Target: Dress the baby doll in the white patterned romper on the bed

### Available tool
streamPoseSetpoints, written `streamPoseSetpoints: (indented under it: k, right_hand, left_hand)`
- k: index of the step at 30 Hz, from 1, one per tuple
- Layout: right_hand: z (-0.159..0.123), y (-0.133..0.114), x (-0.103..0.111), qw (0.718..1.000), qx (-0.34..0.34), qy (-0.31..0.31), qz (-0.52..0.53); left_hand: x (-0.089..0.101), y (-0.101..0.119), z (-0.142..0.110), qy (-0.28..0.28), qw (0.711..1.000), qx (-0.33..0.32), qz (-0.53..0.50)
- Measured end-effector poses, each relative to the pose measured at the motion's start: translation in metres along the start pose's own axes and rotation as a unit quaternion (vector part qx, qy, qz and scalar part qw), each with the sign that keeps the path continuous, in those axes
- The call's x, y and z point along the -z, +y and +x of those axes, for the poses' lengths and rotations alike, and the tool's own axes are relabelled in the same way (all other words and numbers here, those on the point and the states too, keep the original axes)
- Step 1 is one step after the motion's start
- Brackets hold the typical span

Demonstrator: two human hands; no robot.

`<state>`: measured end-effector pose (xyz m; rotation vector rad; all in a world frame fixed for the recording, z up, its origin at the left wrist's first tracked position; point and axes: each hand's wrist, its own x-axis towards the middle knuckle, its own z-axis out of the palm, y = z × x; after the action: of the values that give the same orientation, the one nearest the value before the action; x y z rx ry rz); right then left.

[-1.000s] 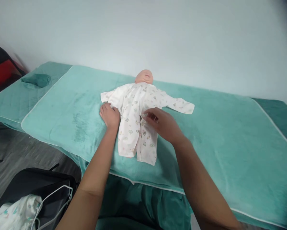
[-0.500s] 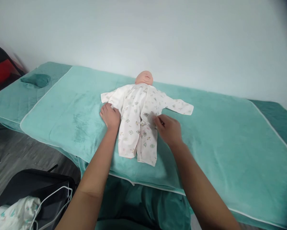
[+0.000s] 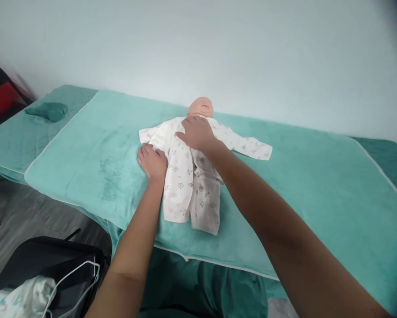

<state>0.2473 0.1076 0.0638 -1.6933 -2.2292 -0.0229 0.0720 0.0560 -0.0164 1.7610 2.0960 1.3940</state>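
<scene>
A baby doll (image 3: 201,107) lies on its back with its head toward the wall. It wears a white printed baby outfit (image 3: 179,183), its sleeves spread out to both sides and the two legs pointing toward me. My right hand (image 3: 198,132) rests on the upper chest just below the chin, fingers extended, covering the neckline. Beside the doll's side, under the left-hand sleeve (image 3: 148,134), my left hand (image 3: 153,162) lies on the cloth with fingers slightly bent and apart. I see nothing held in either hand.
A light green cover (image 3: 304,190) lies over the long bed against a white wall (image 3: 198,44). The bed's face hole (image 3: 47,111) is at the left. A black chair (image 3: 49,251) at lower left carries printed fabric (image 3: 29,293) and a white cable or strap (image 3: 73,268).
My right hand has moved up from the outfit's right edge near the waist to the doll's chest, and its fingers have opened out. My left hand has stayed in place.
</scene>
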Motion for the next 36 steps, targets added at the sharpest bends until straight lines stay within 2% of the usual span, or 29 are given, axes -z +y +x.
streamPoseSetpoints:
  k: [4, 6, 9, 11, 13, 14, 18, 20, 22, 25, 27, 29, 32, 34, 36]
  right_hand:
    - [0.033, 0.014, -0.011, 0.998, -0.056, 0.013, -0.023]
    - [0.055, 0.029, -0.014, 0.998, -0.068, -0.014, -0.009]
    - [0.086, 0.055, -0.016, 0.992, -0.076, -0.086, 0.048]
    - [0.099, 0.069, -0.016, 0.989, -0.047, -0.108, 0.089]
    - [0.102, 0.074, -0.016, 0.988, -0.015, -0.101, 0.113]
    - [0.101, 0.073, -0.016, 0.989, -0.030, -0.094, 0.114]
    - [0.085, 0.054, -0.015, 0.970, -0.216, -0.075, 0.078]
    - [0.077, 0.042, -0.014, 0.963, -0.254, -0.063, 0.070]
    - [0.070, 0.032, -0.012, 0.963, -0.258, -0.051, 0.065]
    - [0.059, 0.019, -0.009, 0.965, -0.251, -0.007, 0.078]
    - [0.050, 0.015, -0.004, 0.964, -0.227, 0.048, 0.130]
    - [0.037, 0.015, 0.004, 0.949, -0.189, 0.125, 0.220]
    - [0.008, 0.024, 0.016, 0.888, -0.164, 0.277, 0.328]
    - [-0.013, 0.033, 0.023, 0.854, -0.199, 0.349, 0.331]
    - [-0.030, 0.041, 0.025, 0.851, -0.250, 0.346, 0.306]
  left_hand:
    - [-0.001, 0.000, 0.001, -0.002, 1.000, 0.011, -0.005]
    - [-0.001, 0.000, 0.003, -0.007, 1.000, 0.020, -0.011]
    - [0.000, 0.001, 0.005, -0.029, 0.999, 0.033, -0.015]
    - [0.001, 0.002, 0.005, -0.046, 0.998, 0.040, -0.019]
    - [0.001, 0.002, 0.005, -0.055, 0.997, 0.041, -0.031]
    - [0.001, 0.001, 0.005, -0.052, 0.997, 0.039, -0.041]
    - [-0.001, 0.000, 0.005, -0.025, 0.994, 0.030, -0.106]
    - [0.001, 0.003, 0.006, -0.022, 0.988, 0.019, -0.149]
    - [0.005, 0.010, 0.007, -0.019, 0.981, 0.005, -0.193]
    - [0.018, 0.026, 0.008, -0.010, 0.966, -0.033, -0.256]
    - [0.028, 0.038, 0.005, -0.028, 0.947, -0.113, -0.298]
    - [0.035, 0.047, -0.002, -0.084, 0.912, -0.234, -0.326]
    - [0.041, 0.055, -0.017, -0.207, 0.853, -0.377, -0.295]
    - [0.044, 0.060, -0.025, -0.264, 0.830, -0.408, -0.273]
    - [0.045, 0.064, -0.024, -0.298, 0.822, -0.380, -0.301]
